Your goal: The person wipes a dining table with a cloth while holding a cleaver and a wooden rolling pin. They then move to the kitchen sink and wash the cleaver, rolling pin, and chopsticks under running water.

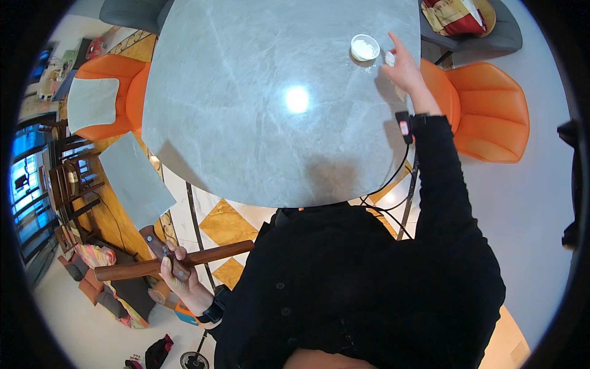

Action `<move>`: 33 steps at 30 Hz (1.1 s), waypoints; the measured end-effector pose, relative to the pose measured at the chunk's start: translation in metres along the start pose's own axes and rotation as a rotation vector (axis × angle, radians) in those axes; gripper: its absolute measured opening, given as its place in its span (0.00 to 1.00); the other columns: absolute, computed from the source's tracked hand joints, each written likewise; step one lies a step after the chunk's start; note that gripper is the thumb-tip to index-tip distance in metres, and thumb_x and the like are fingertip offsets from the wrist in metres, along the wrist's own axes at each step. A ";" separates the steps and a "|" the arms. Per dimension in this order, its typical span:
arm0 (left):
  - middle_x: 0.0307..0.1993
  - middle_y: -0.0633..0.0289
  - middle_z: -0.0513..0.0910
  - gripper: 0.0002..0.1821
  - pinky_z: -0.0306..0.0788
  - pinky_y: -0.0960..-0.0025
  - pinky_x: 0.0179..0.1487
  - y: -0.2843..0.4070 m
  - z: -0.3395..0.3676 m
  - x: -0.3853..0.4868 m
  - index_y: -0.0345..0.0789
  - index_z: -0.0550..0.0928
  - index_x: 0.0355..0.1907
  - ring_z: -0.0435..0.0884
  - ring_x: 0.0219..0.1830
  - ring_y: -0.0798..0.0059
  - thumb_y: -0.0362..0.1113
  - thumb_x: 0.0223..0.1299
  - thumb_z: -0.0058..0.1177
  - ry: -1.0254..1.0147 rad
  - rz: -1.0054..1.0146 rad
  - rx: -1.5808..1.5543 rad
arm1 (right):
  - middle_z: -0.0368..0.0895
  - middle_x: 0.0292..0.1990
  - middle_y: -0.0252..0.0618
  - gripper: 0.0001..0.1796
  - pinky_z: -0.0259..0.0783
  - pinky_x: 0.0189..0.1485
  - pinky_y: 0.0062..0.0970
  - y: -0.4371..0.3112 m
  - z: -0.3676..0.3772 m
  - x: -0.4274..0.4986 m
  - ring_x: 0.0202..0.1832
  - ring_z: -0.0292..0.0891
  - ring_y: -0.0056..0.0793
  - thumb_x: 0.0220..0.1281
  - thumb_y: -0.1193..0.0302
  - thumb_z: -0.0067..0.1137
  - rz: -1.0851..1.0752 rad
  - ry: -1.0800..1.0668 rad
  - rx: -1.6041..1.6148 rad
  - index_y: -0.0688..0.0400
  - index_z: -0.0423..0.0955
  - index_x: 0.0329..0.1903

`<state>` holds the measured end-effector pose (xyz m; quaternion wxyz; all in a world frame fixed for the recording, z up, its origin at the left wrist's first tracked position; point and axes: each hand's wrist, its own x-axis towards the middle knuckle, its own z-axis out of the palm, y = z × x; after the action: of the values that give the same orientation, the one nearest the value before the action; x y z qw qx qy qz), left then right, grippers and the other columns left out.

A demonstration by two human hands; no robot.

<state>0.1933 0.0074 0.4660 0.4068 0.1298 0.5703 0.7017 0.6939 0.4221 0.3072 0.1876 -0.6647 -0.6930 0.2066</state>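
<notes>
My left hand [179,272] is low at the left, off the table's edge. It grips both the brown riveted handle of a cleaver [138,175] and a dark wooden rolling pin [226,251]. The cleaver's broad grey blade points up and left; the pin lies across its handle. Over the table's right side, my right hand [405,69] has its index finger stretched out. A crumpled white tissue or cloth [390,58] shows between its thumb and fingers, mostly hidden by the hand. Just left of it stands a small round white tub [365,47] with white powder inside.
The grey marble-look table [258,115] has wet or whitish specks beside the tub. Orange chairs flank it, left [129,99] and right [491,113], the left one with a pale sheet [93,105] over it. A black cable [397,173] hangs from my right wrist.
</notes>
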 end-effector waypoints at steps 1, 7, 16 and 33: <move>0.42 0.59 0.71 0.32 0.66 0.74 0.43 -0.001 0.002 -0.002 0.38 0.64 0.67 0.70 0.36 0.77 0.36 0.60 0.55 0.023 0.011 0.009 | 0.78 0.54 0.55 0.46 0.73 0.56 0.43 -0.008 -0.003 0.010 0.55 0.76 0.52 0.50 0.63 0.65 -0.094 -0.012 -0.047 0.45 0.56 0.73; 0.42 0.58 0.74 0.29 0.67 0.74 0.43 -0.006 0.005 -0.014 0.37 0.66 0.63 0.72 0.37 0.76 0.36 0.60 0.58 -0.029 0.020 0.015 | 0.76 0.59 0.51 0.52 0.71 0.61 0.39 -0.040 -0.002 0.034 0.60 0.74 0.48 0.45 0.55 0.72 -0.214 -0.171 -0.280 0.41 0.56 0.75; 0.42 0.57 0.72 0.29 0.70 0.74 0.42 -0.015 -0.009 -0.034 0.40 0.66 0.64 0.72 0.36 0.75 0.33 0.60 0.56 -0.015 0.006 -0.051 | 0.82 0.54 0.46 0.43 0.74 0.57 0.39 -0.063 0.021 0.054 0.56 0.78 0.45 0.40 0.48 0.70 -0.242 -0.156 -0.260 0.53 0.75 0.62; 0.42 0.59 0.72 0.33 0.71 0.76 0.41 -0.015 -0.012 -0.039 0.43 0.67 0.68 0.71 0.36 0.77 0.34 0.58 0.56 0.024 -0.002 -0.014 | 0.76 0.61 0.51 0.44 0.69 0.64 0.38 -0.051 0.041 0.095 0.61 0.73 0.49 0.53 0.40 0.61 -0.062 -0.079 -0.122 0.58 0.71 0.65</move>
<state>0.2167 -0.0282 0.4594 0.4015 0.1180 0.5705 0.7067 0.6249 0.5136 0.2986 0.1256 -0.6443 -0.7316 0.1842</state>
